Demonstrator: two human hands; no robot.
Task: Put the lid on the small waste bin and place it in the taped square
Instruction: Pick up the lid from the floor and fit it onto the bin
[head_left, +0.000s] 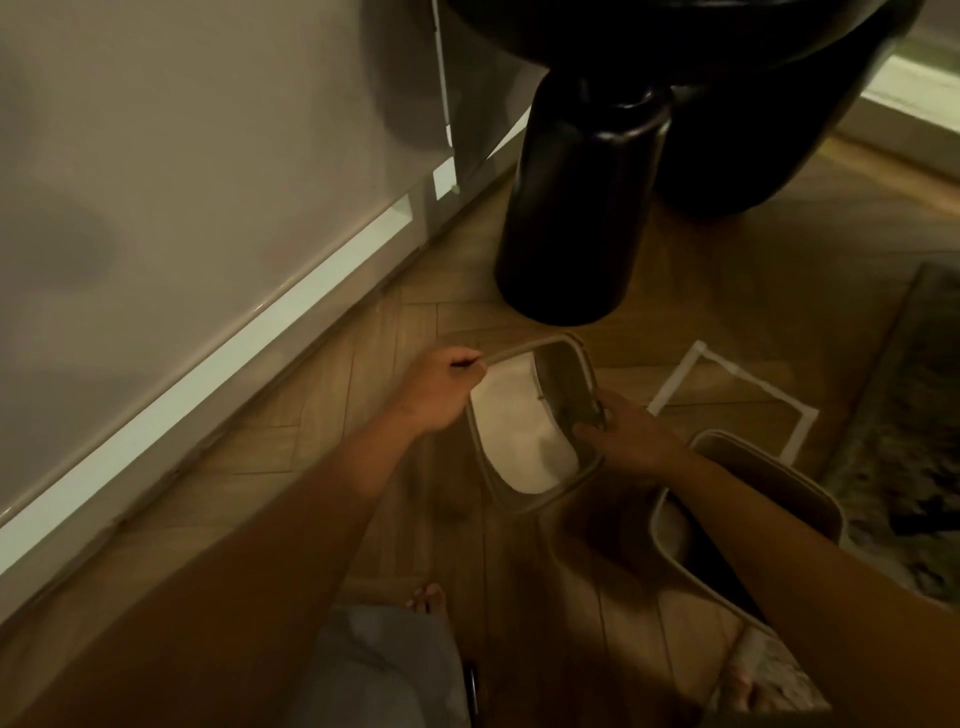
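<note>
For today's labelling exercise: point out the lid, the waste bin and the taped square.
lid (524, 441): head view, on its pale flap.
waste bin (769, 483): head view, on its beige side wall.
taped square (675, 379): head view, on its left tape strip.

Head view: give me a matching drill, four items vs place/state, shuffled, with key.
Items
1. lid
2. waste bin
3. taped square
4. black stool leg

Place or state
A. white outline on the floor, nothing inside it
B. stands on the floor under the right forearm, top open
C. held off the floor by both hands, left hand and right hand on opposite edges
D. upright near the skirting board, beyond the hands

Pairs: 1-C, 2-B, 3-A, 4-D
</note>
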